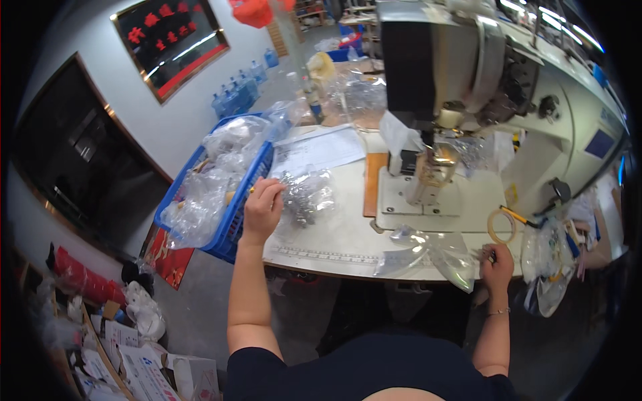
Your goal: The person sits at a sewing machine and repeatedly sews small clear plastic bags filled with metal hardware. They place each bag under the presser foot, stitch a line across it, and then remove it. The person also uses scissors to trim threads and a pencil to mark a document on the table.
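Your left hand (262, 204) rests with curled fingers on a crinkled pile of clear plastic pieces (307, 195), at the left part of the white table (334, 240), just beside the blue mesh basket (237, 214) full of shiny bags. Your right hand (496, 262) is closed around a small thing at the near right edge; what it is, I cannot tell. A flat clear sheet (435, 250) lies just left of it, near the sewing machine (468, 87).
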The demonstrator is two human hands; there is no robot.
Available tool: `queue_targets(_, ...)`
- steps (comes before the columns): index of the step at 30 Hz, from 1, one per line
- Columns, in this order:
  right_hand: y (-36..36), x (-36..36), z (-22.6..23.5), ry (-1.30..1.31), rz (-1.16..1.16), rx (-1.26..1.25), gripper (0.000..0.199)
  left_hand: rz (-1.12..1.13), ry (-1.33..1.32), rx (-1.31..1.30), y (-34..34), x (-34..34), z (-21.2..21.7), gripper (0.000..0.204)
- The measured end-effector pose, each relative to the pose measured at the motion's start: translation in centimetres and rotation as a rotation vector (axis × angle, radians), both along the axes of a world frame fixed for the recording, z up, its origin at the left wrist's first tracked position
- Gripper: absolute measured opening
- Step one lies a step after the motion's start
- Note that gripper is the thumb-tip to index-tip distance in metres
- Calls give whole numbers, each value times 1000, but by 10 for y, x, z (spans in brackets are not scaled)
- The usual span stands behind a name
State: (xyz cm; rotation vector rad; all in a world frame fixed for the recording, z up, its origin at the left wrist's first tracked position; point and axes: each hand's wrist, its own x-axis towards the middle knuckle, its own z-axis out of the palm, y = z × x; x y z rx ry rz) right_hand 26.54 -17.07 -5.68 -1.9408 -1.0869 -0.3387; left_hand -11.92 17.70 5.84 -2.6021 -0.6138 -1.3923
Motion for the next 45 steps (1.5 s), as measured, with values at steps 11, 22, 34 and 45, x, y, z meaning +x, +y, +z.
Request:
queue_targets(11,21,-24,39,169,231,-38,25,-290,19,-426,-93,87,-45,22)
queue_targets(22,57,-30,45,-13,241,-424,33,-475,392,-499,-142,198,-87,31)
queue_targets(34,53,-38,41,-359,282,-168,23,-464,210,-366,-146,201,-85,28)
queue_targets(45,49,-21,48,229,467,19,32,-465,257,-230,-147,195,-86,13)
